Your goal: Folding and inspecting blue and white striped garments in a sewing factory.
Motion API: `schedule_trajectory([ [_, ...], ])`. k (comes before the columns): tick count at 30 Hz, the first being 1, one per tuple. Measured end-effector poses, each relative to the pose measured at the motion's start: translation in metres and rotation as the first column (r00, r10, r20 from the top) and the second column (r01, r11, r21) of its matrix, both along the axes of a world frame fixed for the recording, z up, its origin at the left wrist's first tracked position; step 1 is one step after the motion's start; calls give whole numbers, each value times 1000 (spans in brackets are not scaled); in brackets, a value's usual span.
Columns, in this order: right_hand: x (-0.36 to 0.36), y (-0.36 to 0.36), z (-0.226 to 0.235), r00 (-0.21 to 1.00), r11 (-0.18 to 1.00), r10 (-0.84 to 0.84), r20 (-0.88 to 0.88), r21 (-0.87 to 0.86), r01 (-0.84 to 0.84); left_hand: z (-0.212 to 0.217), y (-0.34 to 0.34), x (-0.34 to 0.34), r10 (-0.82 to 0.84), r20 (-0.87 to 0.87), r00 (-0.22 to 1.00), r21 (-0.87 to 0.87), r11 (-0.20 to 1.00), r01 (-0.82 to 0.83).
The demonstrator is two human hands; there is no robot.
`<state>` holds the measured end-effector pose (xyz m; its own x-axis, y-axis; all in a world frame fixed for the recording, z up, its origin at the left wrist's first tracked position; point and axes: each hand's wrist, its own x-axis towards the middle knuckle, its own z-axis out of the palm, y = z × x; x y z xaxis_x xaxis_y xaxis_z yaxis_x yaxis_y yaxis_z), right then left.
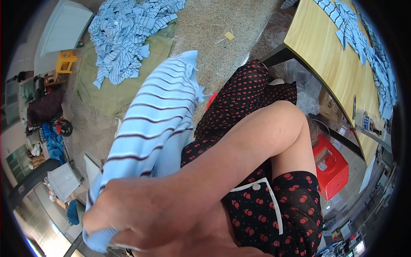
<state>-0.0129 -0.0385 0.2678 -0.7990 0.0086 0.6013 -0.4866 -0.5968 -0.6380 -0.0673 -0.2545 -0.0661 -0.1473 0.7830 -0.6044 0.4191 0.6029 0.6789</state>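
Note:
A light blue knit garment piece (147, 115) with dark stripes lies draped over my lap, its far end trailing forward and its near end bunched at the lower left. My right forearm crosses my body, and my right hand (124, 210) is closed on the near end of the knit. Its fingertips are partly hidden by the hand itself. More bare skin shows under the right arm at the bottom edge, but my left hand cannot be made out there; its fingers are hidden.
A heap of similar striped knit pieces (124, 36) lies on a green cloth (96, 92) ahead. At right stands a wood-topped table (327, 47) with more pieces and a bottle (368, 122). Beside me is a red plastic stool (336, 171). A yellow stool (65, 62) stands far left.

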Motion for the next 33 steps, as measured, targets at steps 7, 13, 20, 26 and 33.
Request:
schedule_trajectory([
  [7, 4, 33, 14, 977, 979, 201, -74, -27, -203, -1, 65, -28, 103, 24, 994, 58, 993, -104],
  [13, 16, 67, 3, 968, 960, 249, 32, 121, -251, -11, 191, -60, 224, 98, 970, 268, 932, -243],
  [20, 21, 98, -18, 942, 900, 150, 301, 354, -256, -4, 236, -75, 406, 277, 871, 281, 832, -478],
  [26, -48, 124, -92, 800, 937, -311, 513, 304, 169, 5, 237, -100, 498, 388, 776, 165, 790, -590],
  [33, -61, 220, -234, 327, 746, -591, 738, 346, 568, 5, 224, -110, 565, 498, 658, -84, 787, -612],
])
